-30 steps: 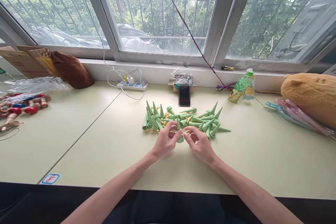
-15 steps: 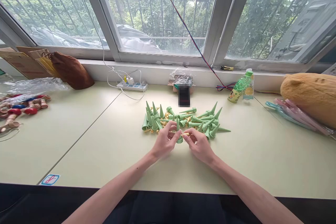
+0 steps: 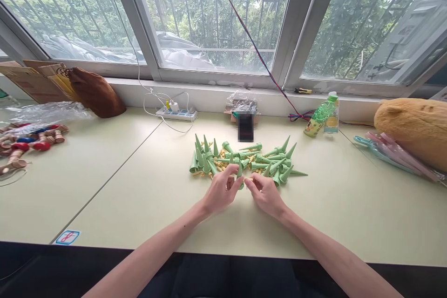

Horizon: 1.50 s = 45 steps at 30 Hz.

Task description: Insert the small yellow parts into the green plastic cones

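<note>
A heap of green plastic cone spikes (image 3: pixel 251 160) mixed with small yellow pieces (image 3: pixel 219 165) lies on the pale table (image 3: pixel 139 181), just beyond my hands. My left hand (image 3: pixel 220 191) is closed on one green cone (image 3: pixel 239 173), held upright with its tip up. My right hand (image 3: pixel 267 192) pinches a small yellow piece (image 3: pixel 248 179) against the base of that cone. Both hands meet at the near edge of the heap.
A white power strip (image 3: pixel 176 113) with cable, a small dark device (image 3: pixel 245 127), a green bottle (image 3: pixel 321 115), a brown pouch (image 3: pixel 94 93), wooden toys (image 3: pixel 24 144) at left, and a plush toy (image 3: pixel 415 128) with pastel tools (image 3: pixel 391 151) at right.
My left hand has turned the cone slightly and closed in tighter. My right hand has pushed the yellow piece closer to the cone's base. The heap is unchanged.
</note>
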Tool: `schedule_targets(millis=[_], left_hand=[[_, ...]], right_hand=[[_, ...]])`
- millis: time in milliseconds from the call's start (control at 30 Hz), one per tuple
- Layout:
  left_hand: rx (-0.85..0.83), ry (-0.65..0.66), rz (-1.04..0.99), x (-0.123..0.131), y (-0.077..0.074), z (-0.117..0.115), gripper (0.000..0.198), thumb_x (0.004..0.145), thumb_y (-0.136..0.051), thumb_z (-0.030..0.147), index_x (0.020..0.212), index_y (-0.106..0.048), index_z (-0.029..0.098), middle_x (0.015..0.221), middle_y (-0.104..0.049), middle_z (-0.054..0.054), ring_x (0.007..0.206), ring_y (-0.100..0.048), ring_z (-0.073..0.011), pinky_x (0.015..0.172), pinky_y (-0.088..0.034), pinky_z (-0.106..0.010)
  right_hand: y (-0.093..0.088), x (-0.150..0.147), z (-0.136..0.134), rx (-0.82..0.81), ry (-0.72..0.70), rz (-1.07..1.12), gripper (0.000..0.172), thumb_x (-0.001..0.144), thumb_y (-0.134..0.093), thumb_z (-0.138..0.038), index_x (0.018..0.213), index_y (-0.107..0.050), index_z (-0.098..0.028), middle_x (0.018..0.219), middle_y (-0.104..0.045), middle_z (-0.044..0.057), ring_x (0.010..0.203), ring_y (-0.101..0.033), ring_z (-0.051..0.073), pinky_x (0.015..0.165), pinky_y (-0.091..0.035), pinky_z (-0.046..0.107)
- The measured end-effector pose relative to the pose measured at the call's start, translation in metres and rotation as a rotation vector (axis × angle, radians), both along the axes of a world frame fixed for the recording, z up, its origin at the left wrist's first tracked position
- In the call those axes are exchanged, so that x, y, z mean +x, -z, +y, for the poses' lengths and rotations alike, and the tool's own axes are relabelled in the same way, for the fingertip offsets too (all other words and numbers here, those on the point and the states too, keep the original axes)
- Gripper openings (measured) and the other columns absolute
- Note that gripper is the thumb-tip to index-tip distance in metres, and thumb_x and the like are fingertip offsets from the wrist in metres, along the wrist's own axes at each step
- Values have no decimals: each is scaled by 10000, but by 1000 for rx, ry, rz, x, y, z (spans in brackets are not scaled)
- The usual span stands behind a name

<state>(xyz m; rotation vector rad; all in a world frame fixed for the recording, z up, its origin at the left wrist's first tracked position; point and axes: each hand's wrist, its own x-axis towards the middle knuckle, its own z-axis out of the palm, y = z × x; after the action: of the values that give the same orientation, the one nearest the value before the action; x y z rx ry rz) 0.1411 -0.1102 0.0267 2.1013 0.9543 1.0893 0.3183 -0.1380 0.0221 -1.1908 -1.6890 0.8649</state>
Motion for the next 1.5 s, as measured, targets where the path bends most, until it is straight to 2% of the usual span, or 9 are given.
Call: schedule_targets(millis=[100,300,500,700,933,1033,1167,1300,1500], left_hand=[[6,7,7,0,0,0,115,965,-508,290,1033,-485,201,603,-443,74,453,-388,-69,471,-304,-195],[26,2,12,0,1,0,126,970,-501,302,1048,-488,203,606,-463,71,453,-414,-75,476,-325,-196],[7,-14,-19,1,1,0,121,973,-491,299,1054,-467,212,722,-563,34,469,-455,-72,475,-339,-195],[27,-22,12,2,1,-1,113,962,-517,288,1036,-480,211,560,-415,92,430,-342,-67,471,-303,-187],[70,-4,40,2,1,0,115,963,-521,282,1044,-501,203,579,-427,86,446,-338,-60,485,-316,-184],[25,-11,16,2,0,0,120,966,-514,289,1044,-487,202,636,-482,70,440,-344,-51,467,-306,-181],[-84,-39,-92,4,-5,-1,155,959,-526,328,1031,-475,201,857,-579,4,467,-433,-34,446,-347,-174],[-233,-8,-204,5,-10,-1,205,949,-547,386,989,-463,203,797,-538,28,430,-454,-36,375,-344,-161],[-309,6,-270,4,-12,-1,236,939,-564,409,983,-450,207,780,-529,36,406,-464,-39,337,-361,-161]], right_hand=[[-2,0,-1,-75,-17,44,424,958,-479,-533,684,-470,-209,510,-391,-58,453,-357,108,445,-300,248],[-5,0,-1,-142,-36,96,454,938,-487,-594,692,-480,-213,455,-403,-67,399,-383,108,411,-341,246],[-3,-1,0,-173,-30,162,419,944,-486,-581,742,-483,-214,496,-413,-68,409,-420,111,409,-365,244],[1,1,1,-217,-54,214,411,957,-486,-557,728,-457,-217,514,-429,-68,402,-413,101,410,-355,234],[2,1,2,-243,-60,235,424,963,-485,-543,694,-442,-218,466,-393,-81,377,-374,95,403,-334,232],[2,0,2,-233,-64,246,401,973,-471,-531,726,-452,-216,502,-399,-77,392,-379,94,405,-338,231],[-2,0,0,-145,-67,210,269,973,-511,-475,944,-521,-207,610,-487,-52,480,-450,110,460,-384,235],[-4,0,-3,-68,-94,173,261,963,-544,-433,1088,-519,-205,703,-533,-24,551,-491,123,488,-388,241],[-1,0,-2,-38,-92,148,255,963,-542,-424,1091,-529,-205,722,-547,-16,554,-494,125,482,-369,245]])
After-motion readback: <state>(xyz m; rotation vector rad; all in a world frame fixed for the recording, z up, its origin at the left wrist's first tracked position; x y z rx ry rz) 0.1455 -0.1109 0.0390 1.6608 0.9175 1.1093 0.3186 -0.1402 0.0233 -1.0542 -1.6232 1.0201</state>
